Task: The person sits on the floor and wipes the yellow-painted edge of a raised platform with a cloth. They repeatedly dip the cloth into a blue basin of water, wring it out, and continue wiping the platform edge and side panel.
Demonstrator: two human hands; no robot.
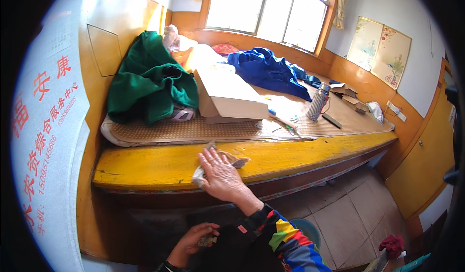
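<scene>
My right hand [222,177] lies flat with its fingers stretched over a crumpled cloth rag [198,177], pressing it onto the yellow painted wooden edge [145,165] of a raised bed platform. White and brown folds of the rag stick out beside the thumb and past the fingers. Lower down, in front of the platform, my left hand [196,237] is curled around a small crumpled thing [207,240], too small and dark to name. A woven mat [174,129] covers the platform behind the edge.
On the mat are a green cloth [149,79], a cardboard box [236,107], a blue garment [269,72], a bottle in a patterned sleeve [317,103] and a dark bar [331,120]. A basin [307,232] stands on the tiled floor [345,214]. At left hangs a printed sheet [54,126].
</scene>
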